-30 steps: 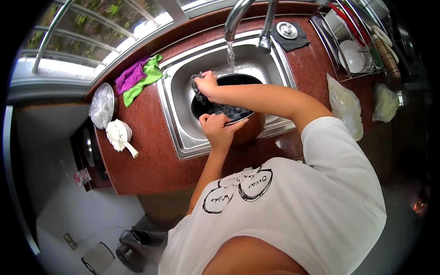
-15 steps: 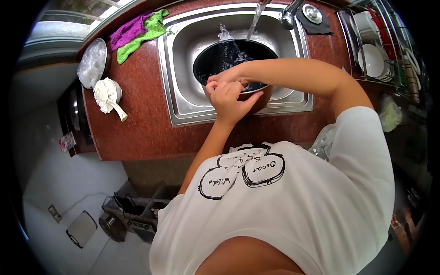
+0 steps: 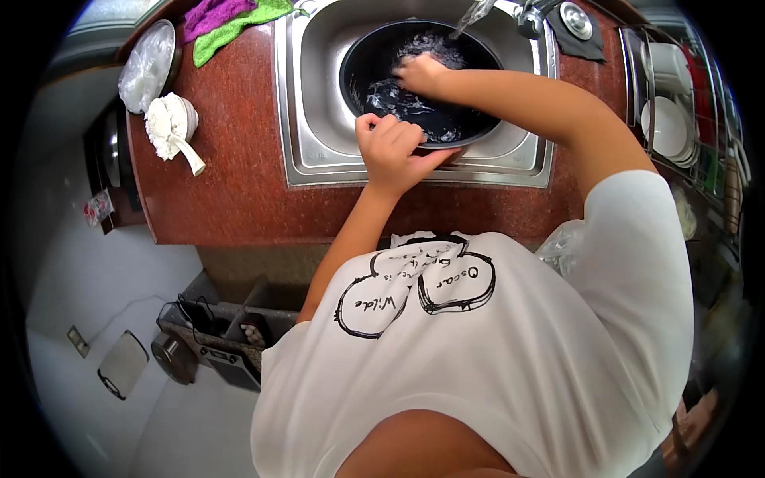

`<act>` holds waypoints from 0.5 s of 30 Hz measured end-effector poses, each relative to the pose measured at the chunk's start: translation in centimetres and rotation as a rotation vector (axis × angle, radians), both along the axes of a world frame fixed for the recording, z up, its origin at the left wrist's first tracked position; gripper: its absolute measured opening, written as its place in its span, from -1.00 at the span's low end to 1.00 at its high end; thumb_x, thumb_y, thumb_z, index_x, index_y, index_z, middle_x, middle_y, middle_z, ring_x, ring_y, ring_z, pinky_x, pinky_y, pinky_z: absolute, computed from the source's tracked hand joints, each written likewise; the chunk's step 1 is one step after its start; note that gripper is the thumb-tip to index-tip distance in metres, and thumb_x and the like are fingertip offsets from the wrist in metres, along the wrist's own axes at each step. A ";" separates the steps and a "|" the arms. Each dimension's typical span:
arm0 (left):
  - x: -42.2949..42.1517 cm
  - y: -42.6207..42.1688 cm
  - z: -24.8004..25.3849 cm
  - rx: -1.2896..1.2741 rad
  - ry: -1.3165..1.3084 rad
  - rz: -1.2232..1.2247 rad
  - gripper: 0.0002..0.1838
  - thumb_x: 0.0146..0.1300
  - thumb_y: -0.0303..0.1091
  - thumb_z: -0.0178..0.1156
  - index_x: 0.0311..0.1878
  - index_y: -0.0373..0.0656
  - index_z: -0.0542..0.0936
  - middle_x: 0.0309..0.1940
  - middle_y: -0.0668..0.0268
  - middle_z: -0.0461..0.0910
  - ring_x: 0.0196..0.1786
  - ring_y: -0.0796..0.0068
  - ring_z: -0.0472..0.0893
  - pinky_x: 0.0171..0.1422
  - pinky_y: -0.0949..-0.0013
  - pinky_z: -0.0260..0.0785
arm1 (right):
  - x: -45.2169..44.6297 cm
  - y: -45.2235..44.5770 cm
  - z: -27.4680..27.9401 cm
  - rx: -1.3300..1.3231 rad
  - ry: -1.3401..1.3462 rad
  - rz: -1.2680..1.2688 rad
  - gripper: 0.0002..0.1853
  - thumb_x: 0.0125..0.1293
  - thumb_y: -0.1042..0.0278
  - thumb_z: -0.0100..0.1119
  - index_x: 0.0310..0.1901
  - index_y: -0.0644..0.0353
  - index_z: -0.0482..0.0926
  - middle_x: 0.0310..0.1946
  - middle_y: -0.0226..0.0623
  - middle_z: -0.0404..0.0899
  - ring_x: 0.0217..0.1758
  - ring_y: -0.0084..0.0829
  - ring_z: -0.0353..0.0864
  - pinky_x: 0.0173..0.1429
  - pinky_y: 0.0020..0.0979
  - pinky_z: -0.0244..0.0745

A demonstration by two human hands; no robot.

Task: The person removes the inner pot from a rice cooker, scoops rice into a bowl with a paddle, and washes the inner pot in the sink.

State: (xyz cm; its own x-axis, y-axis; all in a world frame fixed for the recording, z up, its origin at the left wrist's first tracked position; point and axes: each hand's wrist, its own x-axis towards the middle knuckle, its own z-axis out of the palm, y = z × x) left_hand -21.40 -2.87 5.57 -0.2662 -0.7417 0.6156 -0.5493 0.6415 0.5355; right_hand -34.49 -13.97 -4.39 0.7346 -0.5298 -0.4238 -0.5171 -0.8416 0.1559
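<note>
A large dark pot (image 3: pixel 470 119) sits in the steel sink, tilted towards me, its black inside wet with splashing water. My left hand (image 3: pixel 389 151) grips the near rim, with the thumb along the outside and the fingers curled over the edge. Inside the pot is my right hand (image 3: pixel 424 76), near the middle of the bottom; its fingertips are blurred, and whether anything is in them does not show. From the faucet (image 3: pixel 529 22) a stream of water (image 3: pixel 473 16) falls at the pot's far edge.
The steel sink (image 3: pixel 296 151) is set in a red speckled counter (image 3: pixel 215 183). On the left lie purple and green cloths (image 3: pixel 239 24), a bowl of white powder with a scoop (image 3: pixel 169 127) and a plastic-covered bowl (image 3: pixel 147 68). A dish rack (image 3: pixel 677 119) stands right, beside a drain strainer (image 3: pixel 575 21).
My right hand has moved from the near rim, beside my left hand, into the pot's middle. The pot now tilts towards me, showing more of its inside. The camera view has shifted.
</note>
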 end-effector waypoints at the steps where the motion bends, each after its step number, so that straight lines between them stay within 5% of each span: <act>1: 0.0 -0.1 0.1 0.009 0.001 -0.011 -0.52 -0.37 -0.02 0.46 -0.75 -0.03 0.31 -0.79 0.47 0.21 -0.64 0.44 0.22 -0.26 0.35 0.02 | -0.3 0.5 0.4 0.050 0.090 -0.134 -0.75 0.14 0.26 0.07 -0.12 -0.05 0.59 0.00 -0.45 0.43 0.03 -0.34 0.44 -0.33 -0.24 0.55; 8: -0.4 -1.0 -0.3 0.011 0.025 -0.036 -0.50 -0.44 -0.05 0.49 -0.73 -0.05 0.32 -0.77 0.46 0.22 -0.61 0.40 0.24 -0.28 0.34 0.01 | -0.1 2.0 7.6 1.016 0.581 -0.704 -0.61 0.08 0.21 0.18 -0.02 0.08 0.52 -0.18 -0.26 0.53 -0.26 -0.28 0.54 -0.18 -0.30 0.50; 9: -0.4 -1.0 -0.2 0.022 0.003 -0.034 -0.50 -0.45 -0.04 0.49 -0.74 -0.05 0.32 -0.77 0.45 0.22 -0.61 0.40 0.24 -0.28 0.34 0.01 | 0.3 1.8 6.0 1.186 0.636 -0.600 -0.58 0.08 0.25 0.20 0.00 0.12 0.45 -0.21 -0.28 0.52 -0.20 -0.33 0.52 -0.21 -0.29 0.49; 15: -0.5 -0.8 -0.2 0.008 -0.020 -0.022 -0.51 -0.44 -0.04 0.48 -0.75 -0.05 0.32 -0.79 0.46 0.23 -0.63 0.44 0.26 -0.28 0.34 -0.02 | 2.3 2.2 4.2 1.849 -0.512 -0.548 -0.66 0.08 0.40 0.14 -0.07 0.19 0.43 -0.32 -0.36 0.47 -0.25 -0.54 0.40 -0.20 -0.39 0.39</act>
